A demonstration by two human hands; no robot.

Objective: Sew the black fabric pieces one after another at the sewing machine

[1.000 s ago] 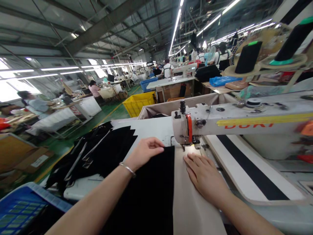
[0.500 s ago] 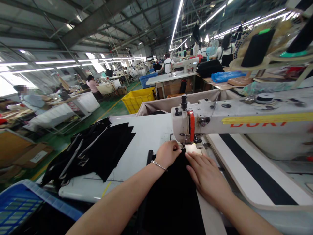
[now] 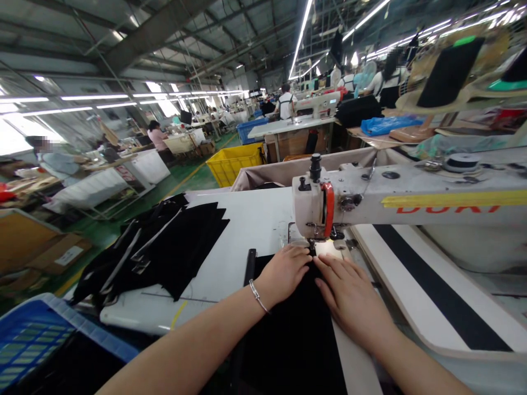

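Observation:
A black fabric piece [image 3: 294, 340] lies under the head of a white sewing machine [image 3: 307, 211], its far edge close to the needle. My left hand [image 3: 286, 274], with a silver bracelet at the wrist, rests on the fabric just left of the needle, fingers stretched forward and palm down. Flat on the fabric's right edge lies my right hand [image 3: 349, 299], its fingers pointing toward the presser foot and nearly meeting the left fingertips. Both hands are open and press on the cloth from above. The needle tip is too small to make out.
Black cut pieces [image 3: 185, 241] are stacked on the table's left side. A blue basket [image 3: 45, 329] stands at lower left, and a yellow bin [image 3: 234, 164] behind the table. Right of the needle lies a white board with a black stripe [image 3: 432, 285]. Several people work farther off.
My left hand has gone from a pinch by the presser foot to lying flatter on the fabric, fingers extended. My right hand stays almost in place. The view has shifted slightly.

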